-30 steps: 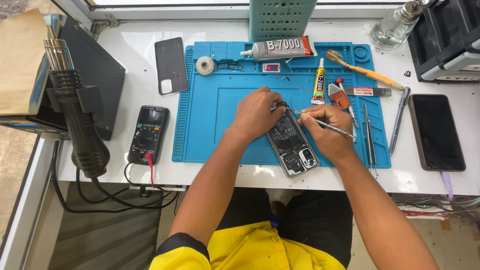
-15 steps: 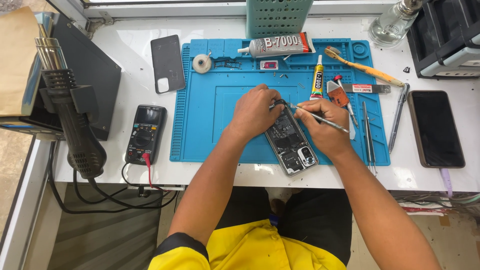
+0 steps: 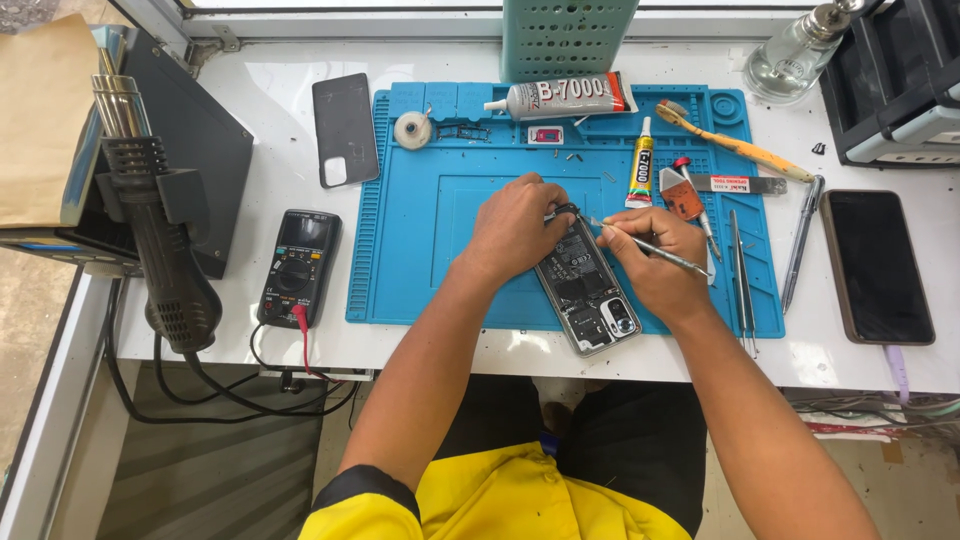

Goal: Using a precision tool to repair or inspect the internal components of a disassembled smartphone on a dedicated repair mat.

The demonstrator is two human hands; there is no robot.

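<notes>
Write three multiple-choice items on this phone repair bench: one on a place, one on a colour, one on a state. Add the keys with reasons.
1. Where does the multimeter lie?
A. left of the blue mat
B. on the mat
C. right of the mat

2. What colour is the toothbrush handle?
A. green
B. orange-yellow
C. black

3. In what state is the phone under the hands?
A. back cover on
B. opened, insides showing
C. screen lit

Keys:
1 A: it rests on the white table, off the mat's left edge.
2 B: the handle at the mat's upper right is orange-yellow.
3 B: boards and camera modules show while the left hand steadies it and the right hand holds a metal tool to it.
</notes>
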